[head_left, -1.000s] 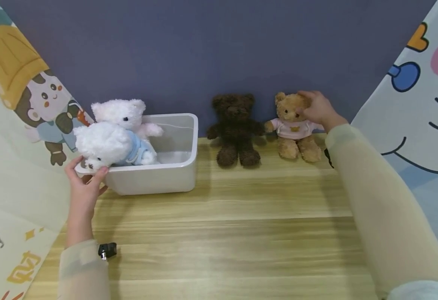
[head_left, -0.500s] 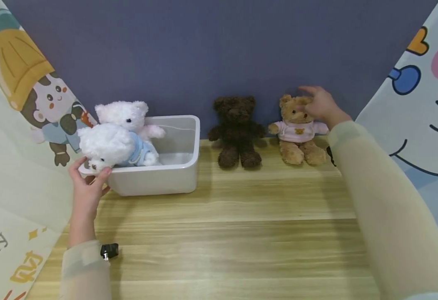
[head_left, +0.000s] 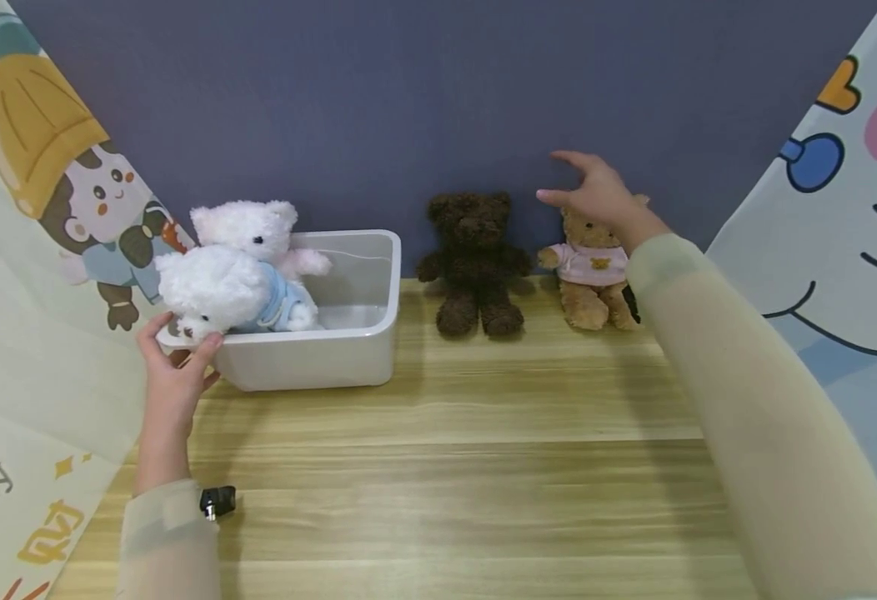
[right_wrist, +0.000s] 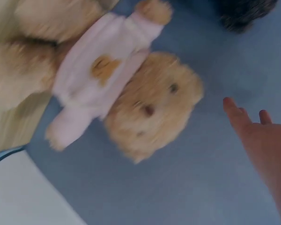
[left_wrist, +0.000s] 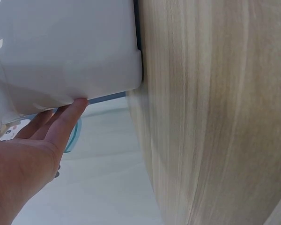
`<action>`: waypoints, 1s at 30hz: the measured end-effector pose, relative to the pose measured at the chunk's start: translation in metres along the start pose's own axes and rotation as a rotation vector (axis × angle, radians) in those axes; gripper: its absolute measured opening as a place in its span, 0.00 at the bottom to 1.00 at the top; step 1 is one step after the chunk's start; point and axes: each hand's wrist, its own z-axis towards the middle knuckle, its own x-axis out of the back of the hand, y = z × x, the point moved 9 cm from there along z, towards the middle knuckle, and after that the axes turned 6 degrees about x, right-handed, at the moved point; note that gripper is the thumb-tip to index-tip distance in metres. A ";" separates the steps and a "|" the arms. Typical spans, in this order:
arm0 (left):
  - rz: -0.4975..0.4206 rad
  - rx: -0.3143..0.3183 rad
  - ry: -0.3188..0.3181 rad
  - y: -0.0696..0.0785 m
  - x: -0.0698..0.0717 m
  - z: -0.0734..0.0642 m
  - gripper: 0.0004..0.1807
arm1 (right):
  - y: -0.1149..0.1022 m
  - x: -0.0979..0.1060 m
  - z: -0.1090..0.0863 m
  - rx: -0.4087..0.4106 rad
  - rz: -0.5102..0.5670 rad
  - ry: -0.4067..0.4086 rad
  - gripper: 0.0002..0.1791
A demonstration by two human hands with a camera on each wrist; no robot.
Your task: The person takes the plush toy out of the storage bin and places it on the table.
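My left hand [head_left: 173, 385] grips the near left corner of a white plastic bin [head_left: 303, 362], thumb at the rim; the left wrist view has its fingers [left_wrist: 65, 123] against the bin's end wall. Inside the bin, a white plush bear in blue [head_left: 217, 287] lies tipped toward that corner, before a white and pink plush toy [head_left: 247, 225]. My right hand [head_left: 599, 196], fingers spread and holding nothing, hovers above the tan teddy bear in a pink top [head_left: 584, 267], covering part of its head. A dark brown teddy bear [head_left: 476, 250] sits to its left.
Both teddies sit against the dark blue back wall [head_left: 438, 100] on a wood-grain table [head_left: 446, 492]. Printed cartoon panels [head_left: 844, 275] flank the sides. A small black device [head_left: 217, 502] shows beside the left sleeve.
My right hand has left the tan teddy's head, moving up and left toward the brown teddy. The tan teddy stays seated, and my left hand keeps its place on the bin.
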 end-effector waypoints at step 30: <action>-0.049 -0.025 -0.018 0.001 0.000 -0.001 0.46 | -0.171 -0.129 0.018 0.241 0.152 -0.186 0.50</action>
